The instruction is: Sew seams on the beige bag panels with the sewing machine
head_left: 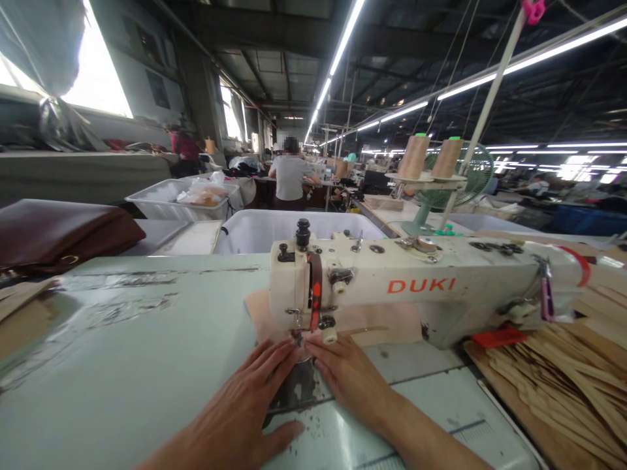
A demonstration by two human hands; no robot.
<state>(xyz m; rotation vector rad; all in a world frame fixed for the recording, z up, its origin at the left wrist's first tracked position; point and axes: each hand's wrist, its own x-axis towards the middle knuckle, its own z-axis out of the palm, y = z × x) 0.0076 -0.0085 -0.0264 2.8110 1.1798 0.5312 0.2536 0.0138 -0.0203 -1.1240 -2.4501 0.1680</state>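
A white sewing machine [480,281] with red DUKI lettering stands on the pale green table [147,326]. Under its head and arm lies a flat beige-pink piece of material [386,325]. My left hand [259,385] rests palm down, fingers stretched toward the needle area and thumb spread out on the table. From the other side, my right hand [345,372] lies flat, its fingertips at the material's near edge close to the presser foot. The needle point is too small to make out, and the fingers partly cover the edge there.
Narrow beige strips [563,385] lie on a board at right beside a red item [498,337]. A white bin [298,225] stands behind the machine. Thread cones [414,156] and a green fan [473,166] are beyond. Brown leather [68,228] lies at left; a co-worker [289,176] sits farther off.
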